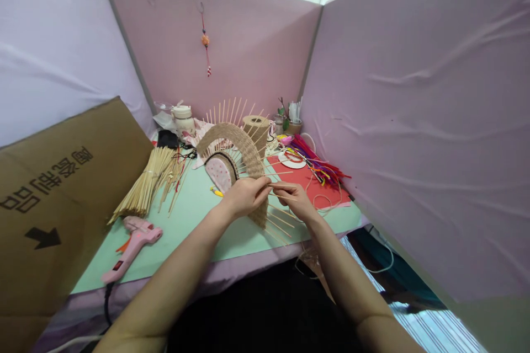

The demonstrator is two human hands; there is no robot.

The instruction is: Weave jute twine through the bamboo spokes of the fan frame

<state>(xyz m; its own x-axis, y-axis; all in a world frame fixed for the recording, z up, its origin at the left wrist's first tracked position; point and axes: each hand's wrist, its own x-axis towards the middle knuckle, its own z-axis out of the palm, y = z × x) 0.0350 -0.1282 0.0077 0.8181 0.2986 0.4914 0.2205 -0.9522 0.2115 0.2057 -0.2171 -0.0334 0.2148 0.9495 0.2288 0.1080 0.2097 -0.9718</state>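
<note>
A woven fan-shaped piece (226, 133) of tan cord stands on edge over the table, its thin wooden sticks (278, 225) spreading out beyond the weave. My left hand (247, 196) is closed on the right side of this weave, thumb and fingertips pinched together. Just to its right, my right hand (295, 198) pinches one of the thin sticks close to the woven edge. Both hands' fingertips nearly meet; whether cord lies between them is hidden. Inside the arch sits a pink dotted fabric panel (219, 172) with a dark rim.
A pink glue gun (134, 245) and a bundle of sticks (147, 182) lie left, beside a cardboard box (62, 204). Behind the fan stands a cord spool (255, 128). Red sheets (296, 182) and coloured pipe cleaners (318, 160) lie right. Partition walls enclose the table.
</note>
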